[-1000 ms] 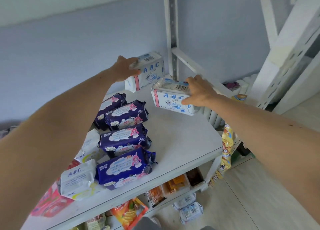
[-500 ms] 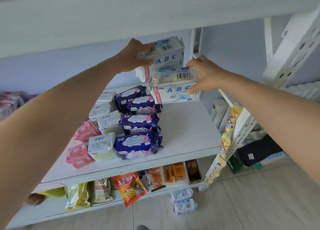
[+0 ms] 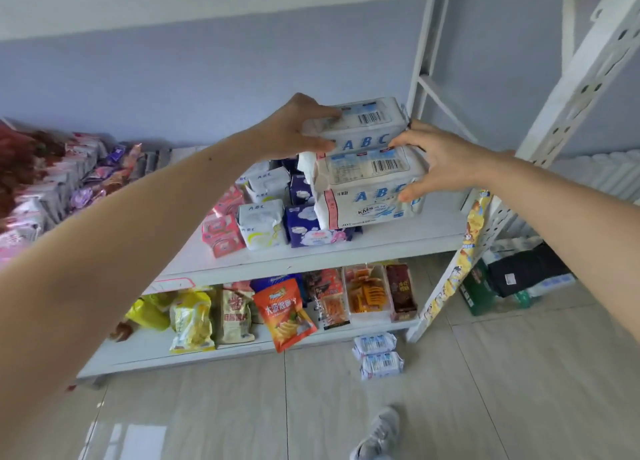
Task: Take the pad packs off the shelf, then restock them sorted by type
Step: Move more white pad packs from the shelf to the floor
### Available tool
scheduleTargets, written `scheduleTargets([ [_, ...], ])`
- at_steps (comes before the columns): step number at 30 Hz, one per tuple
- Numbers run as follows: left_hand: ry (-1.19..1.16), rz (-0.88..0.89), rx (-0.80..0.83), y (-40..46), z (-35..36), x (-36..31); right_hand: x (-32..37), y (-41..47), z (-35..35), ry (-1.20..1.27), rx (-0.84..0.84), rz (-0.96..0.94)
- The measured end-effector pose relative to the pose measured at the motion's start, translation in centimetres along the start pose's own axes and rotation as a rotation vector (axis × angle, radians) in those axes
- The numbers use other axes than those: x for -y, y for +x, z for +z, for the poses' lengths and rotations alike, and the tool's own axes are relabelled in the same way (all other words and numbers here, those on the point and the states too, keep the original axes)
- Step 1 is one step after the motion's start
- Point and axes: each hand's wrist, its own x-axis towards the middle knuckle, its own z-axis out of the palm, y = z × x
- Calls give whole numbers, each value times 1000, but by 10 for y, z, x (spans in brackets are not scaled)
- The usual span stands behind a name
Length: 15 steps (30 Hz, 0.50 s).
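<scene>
Item: lower ABC pack (image 3: 367,193), long axis lying left to right, your right hand (image 3: 446,163) curled round its right end. Behind and above: upper ABC pack (image 3: 360,124), same axis, left hand (image 3: 294,127) gripping its left end. Both held just above the shelf (image 3: 398,238); packs touching.

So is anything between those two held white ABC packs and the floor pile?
Nothing visible does. The left hand grips the upper white ABC pack, the right hand the lower one; the two floor packs lie on open tile.
</scene>
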Motion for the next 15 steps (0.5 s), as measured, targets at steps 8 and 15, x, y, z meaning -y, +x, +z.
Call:
scheduleTargets([
  [8, -69, -71, 120, -98, 47, 4, 31, -74, 77, 71, 38, 29],
  [15, -156, -120, 195, -133, 130, 6, -8, -119, 142, 150, 148, 98],
])
